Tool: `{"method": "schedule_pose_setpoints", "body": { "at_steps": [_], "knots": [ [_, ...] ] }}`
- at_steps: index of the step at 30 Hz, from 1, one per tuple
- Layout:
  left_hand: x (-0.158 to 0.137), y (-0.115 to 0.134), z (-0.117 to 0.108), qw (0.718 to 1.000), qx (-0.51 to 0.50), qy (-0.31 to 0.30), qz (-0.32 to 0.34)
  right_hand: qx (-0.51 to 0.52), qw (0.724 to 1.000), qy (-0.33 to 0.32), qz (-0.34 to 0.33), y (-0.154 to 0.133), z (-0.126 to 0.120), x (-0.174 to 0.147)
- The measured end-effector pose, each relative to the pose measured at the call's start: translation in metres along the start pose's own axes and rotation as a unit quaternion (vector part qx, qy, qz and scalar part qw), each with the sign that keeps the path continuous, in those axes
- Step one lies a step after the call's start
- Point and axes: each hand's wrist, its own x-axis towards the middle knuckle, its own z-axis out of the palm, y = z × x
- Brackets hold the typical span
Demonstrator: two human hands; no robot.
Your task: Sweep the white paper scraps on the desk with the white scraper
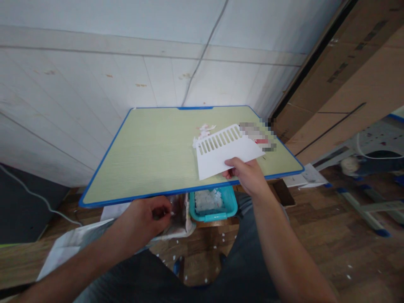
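My right hand point(244, 172) pinches the lower edge of a white card point(217, 158) between thumb and fingers, above the right half of the table. A row of long rounded slots runs along the card's far edge. Small white and pinkish scraps point(204, 130) lie on the tabletop just beyond it. My left hand point(154, 214) is curled in front of the table's near edge, above a clear plastic bag point(178, 216). Its fingertips are turned in, and I cannot make out whether they hold anything.
The pale green table point(145, 147) has a blue rim and stands against a white wall. Under its front edge sits a turquoise basket point(232, 206) with white pieces in it. Large cardboard point(347, 84) stands at right. White bits are scattered on the wooden floor point(195, 261).
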Motion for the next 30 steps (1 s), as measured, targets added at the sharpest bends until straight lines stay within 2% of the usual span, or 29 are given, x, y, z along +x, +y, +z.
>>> {"method": "schedule_pose_setpoints", "body": {
  "at_steps": [4, 17, 30],
  "knots": [
    [-0.001, 0.005, 0.002, 0.999, -0.041, -0.002, -0.019, -0.003, 1.0, -0.003, -0.001, -0.001, -0.001, -0.001],
    [-0.005, -0.001, 0.0, 0.995, -0.096, -0.02, -0.004, -0.003, 1.0, -0.013, -0.006, -0.002, -0.001, -0.001],
    [-0.009, 0.008, -0.008, 0.999, -0.033, 0.022, -0.002, -0.01, 1.0, -0.01, -0.01, -0.004, 0.001, -0.002]
  ]
}}
